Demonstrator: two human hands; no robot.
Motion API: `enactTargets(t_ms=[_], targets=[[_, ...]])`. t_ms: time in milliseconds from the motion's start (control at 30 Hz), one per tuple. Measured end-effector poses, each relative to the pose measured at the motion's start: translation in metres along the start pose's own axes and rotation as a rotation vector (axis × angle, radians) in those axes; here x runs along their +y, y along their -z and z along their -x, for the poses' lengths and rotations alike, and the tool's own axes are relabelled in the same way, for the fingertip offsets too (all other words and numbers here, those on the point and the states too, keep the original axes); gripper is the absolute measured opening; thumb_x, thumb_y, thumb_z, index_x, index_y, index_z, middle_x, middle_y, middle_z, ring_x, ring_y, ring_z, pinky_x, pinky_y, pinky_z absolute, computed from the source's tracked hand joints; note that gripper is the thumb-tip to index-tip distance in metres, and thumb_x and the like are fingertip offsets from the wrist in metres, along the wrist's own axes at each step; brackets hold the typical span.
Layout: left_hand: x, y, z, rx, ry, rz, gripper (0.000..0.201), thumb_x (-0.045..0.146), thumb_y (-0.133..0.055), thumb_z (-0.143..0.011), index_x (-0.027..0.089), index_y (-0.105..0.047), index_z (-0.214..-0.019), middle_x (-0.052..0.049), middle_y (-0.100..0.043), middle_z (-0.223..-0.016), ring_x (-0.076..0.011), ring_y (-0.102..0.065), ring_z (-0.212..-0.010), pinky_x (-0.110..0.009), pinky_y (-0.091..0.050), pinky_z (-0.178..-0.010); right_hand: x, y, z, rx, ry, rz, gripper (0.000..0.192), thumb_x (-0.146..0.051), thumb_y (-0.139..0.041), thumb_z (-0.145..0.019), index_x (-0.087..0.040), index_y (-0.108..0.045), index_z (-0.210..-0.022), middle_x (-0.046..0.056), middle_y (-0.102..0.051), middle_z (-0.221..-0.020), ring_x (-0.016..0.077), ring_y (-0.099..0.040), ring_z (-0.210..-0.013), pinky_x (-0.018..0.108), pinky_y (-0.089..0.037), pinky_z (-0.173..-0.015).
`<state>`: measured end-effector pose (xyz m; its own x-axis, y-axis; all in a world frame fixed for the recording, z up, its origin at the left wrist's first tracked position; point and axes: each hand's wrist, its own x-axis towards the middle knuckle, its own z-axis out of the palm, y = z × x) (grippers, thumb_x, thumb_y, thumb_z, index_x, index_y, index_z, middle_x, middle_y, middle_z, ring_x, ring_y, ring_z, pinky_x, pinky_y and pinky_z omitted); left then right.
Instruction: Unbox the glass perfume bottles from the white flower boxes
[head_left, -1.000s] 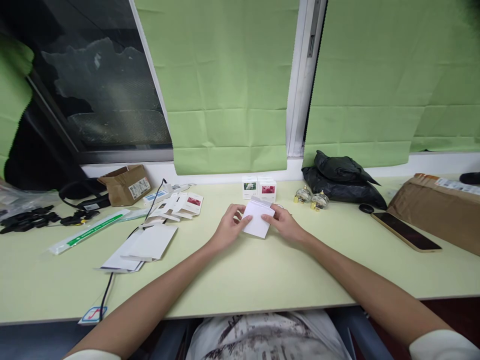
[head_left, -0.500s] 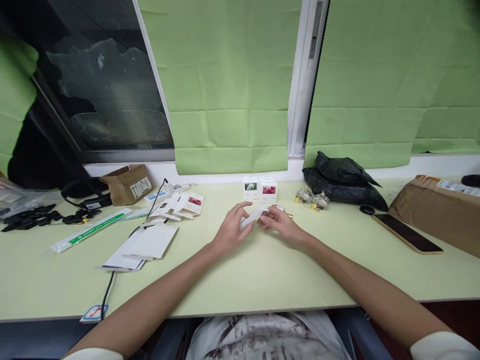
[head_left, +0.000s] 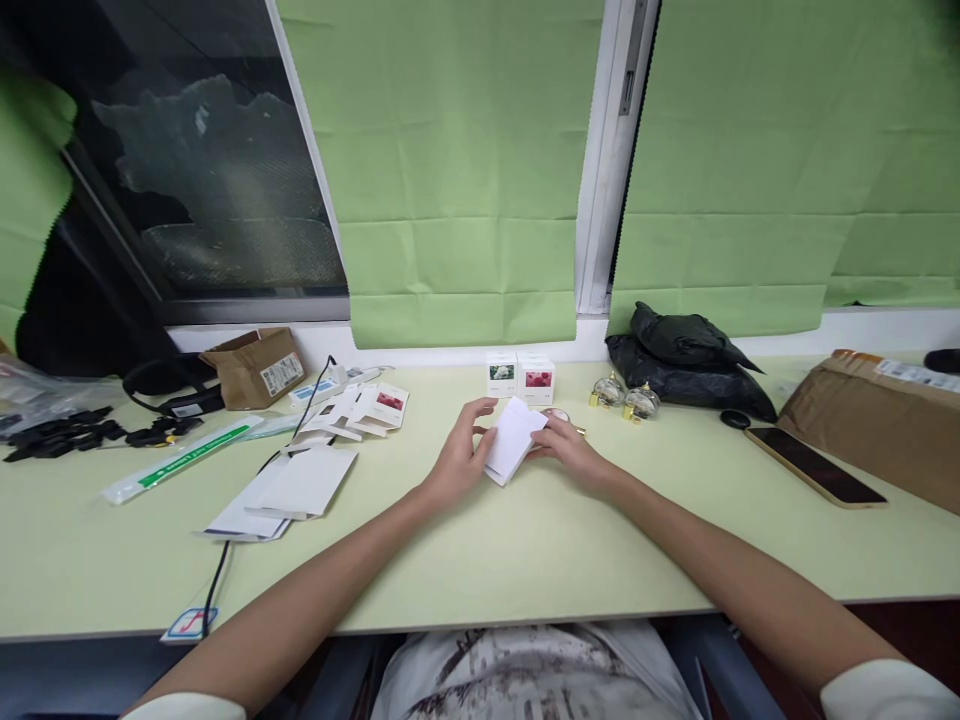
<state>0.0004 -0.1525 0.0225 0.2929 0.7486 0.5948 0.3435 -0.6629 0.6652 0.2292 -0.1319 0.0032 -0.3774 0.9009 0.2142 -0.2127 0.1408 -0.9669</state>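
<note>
white flat carton [head_left: 514,440] gripped between left hand [head_left: 459,462] and right hand [head_left: 571,455] above the green table [head_left: 525,540].

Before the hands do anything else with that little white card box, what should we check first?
1. Both hands on the white card box: ok. The left hand and the right hand grip it from either side.
2. Box off the table: cannot tell; its lower edge may touch.
3. Box folded into shape: not ok; it looks flat.
4. Room in front: ok. The two small printed boxes stand apart, behind the hands.
5. Two glass bottles out of the way: ok, further right.
6. Phone away from the arms: ok, well to the right.
</note>
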Motion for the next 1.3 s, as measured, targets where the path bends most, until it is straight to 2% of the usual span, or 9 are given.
enactTargets(t_ms=[67,167,233,467,567,700,900,1100,1300], targets=[[-0.006,0.002,-0.003,-0.053,0.149,0.079,0.047,0.047,-0.056,-0.101,0.024,-0.053,-0.141,-0.012,-0.057,-0.147,-0.0275,-0.055,-0.131,-0.040,-0.051,-0.099,-0.001,0.002,0.000,0.007,-0.015,-0.041,0.031,-0.028,-0.070,-0.081,-0.022,-0.073,-0.111,0.005,-0.072,-0.110,0.0259,-0.067,-0.108,0.041,-0.058,-0.091],[-0.011,0.007,-0.005,-0.294,0.353,0.297,0.050,0.056,-0.057,-0.098,0.018,-0.064,-0.130,-0.012,-0.070,-0.127,-0.0279,-0.066,-0.112,-0.038,-0.053,-0.090,0.001,0.004,-0.002,0.025,-0.036,-0.074,0.031,-0.023,-0.067,-0.077,-0.023,-0.074,-0.107,0.004,-0.073,-0.111,0.0252,-0.066,-0.110,0.038,-0.057,-0.093],[-0.011,0.010,-0.006,-0.358,0.430,0.420,0.053,0.057,-0.063,-0.095,0.016,-0.067,-0.127,-0.012,-0.073,-0.122,-0.0273,-0.069,-0.106,-0.037,-0.053,-0.088,0.002,0.004,-0.003,0.053,-0.035,-0.059,0.027,-0.024,-0.066,-0.078,-0.024,-0.074,-0.103,0.003,-0.072,-0.112,0.0249,-0.066,-0.111,0.037,-0.057,-0.094],[-0.007,0.012,-0.009,-0.185,0.528,0.528,0.058,0.052,-0.083,-0.078,0.014,-0.069,-0.120,-0.015,-0.073,-0.124,-0.0286,-0.071,-0.103,-0.037,-0.056,-0.083,-0.002,0.001,-0.002,0.024,0.002,0.025,0.028,-0.039,-0.070,-0.087,-0.023,-0.070,-0.110,0.005,-0.071,-0.103,0.0230,-0.068,-0.094,0.038,-0.061,-0.079],[-0.009,0.009,-0.008,-0.159,0.527,0.474,0.060,0.054,-0.084,-0.076,0.015,-0.068,-0.118,-0.014,-0.075,-0.119,-0.0279,-0.072,-0.097,-0.035,-0.057,-0.076,0.000,0.000,-0.001,-0.040,-0.005,0.077,0.038,-0.049,-0.073,-0.088,-0.020,-0.070,-0.113,0.004,-0.071,-0.091,0.0199,-0.068,-0.078,0.036,-0.060,-0.072],[-0.005,0.011,-0.007,-0.174,0.421,0.394,0.057,0.056,-0.080,-0.081,0.017,-0.066,-0.120,-0.012,-0.076,-0.113,-0.0254,-0.072,-0.093,-0.032,-0.057,-0.071,0.003,0.000,0.000,-0.043,0.003,0.130,0.044,-0.054,-0.080,-0.081,-0.017,-0.070,-0.103,0.002,-0.068,-0.080,0.0154,-0.061,-0.064,0.032,-0.055,-0.061],[0.016,0.028,-0.015,-0.481,0.380,0.348,0.059,0.062,-0.062,-0.093,0.016,-0.064,-0.130,-0.008,-0.074,-0.087,-0.0178,-0.066,-0.060,-0.026,-0.051,-0.046,-0.001,0.006,0.001,-0.012,-0.014,0.051,0.042,-0.053,-0.081,-0.081,-0.016,-0.073,-0.101,0.003,-0.067,-0.084,0.0125,-0.058,-0.062,0.030,-0.052,-0.059],[0.016,0.022,-0.021,-0.326,0.383,0.383,0.064,0.061,-0.063,-0.093,0.016,-0.057,-0.138,-0.007,-0.074,-0.079,-0.0176,-0.066,-0.053,-0.026,-0.051,-0.043,-0.001,0.006,0.004,-0.147,-0.108,0.042,0.039,-0.052,-0.081,-0.082,-0.016,-0.072,-0.096,0.002,-0.066,-0.078,0.0123,-0.058,-0.060,0.027,-0.050,-0.056],[0.019,0.027,-0.016,-0.376,0.372,0.391,0.056,0.059,-0.062,-0.095,0.017,-0.061,-0.132,-0.007,-0.073,-0.080,-0.0182,-0.069,-0.061,-0.026,-0.053,-0.050,-0.007,0.007,0.005,-0.223,-0.116,0.061,0.040,-0.053,-0.081,-0.081,-0.015,-0.070,-0.092,0.004,-0.069,-0.074,0.0115,-0.055,-0.054,0.025,-0.044,-0.050]])
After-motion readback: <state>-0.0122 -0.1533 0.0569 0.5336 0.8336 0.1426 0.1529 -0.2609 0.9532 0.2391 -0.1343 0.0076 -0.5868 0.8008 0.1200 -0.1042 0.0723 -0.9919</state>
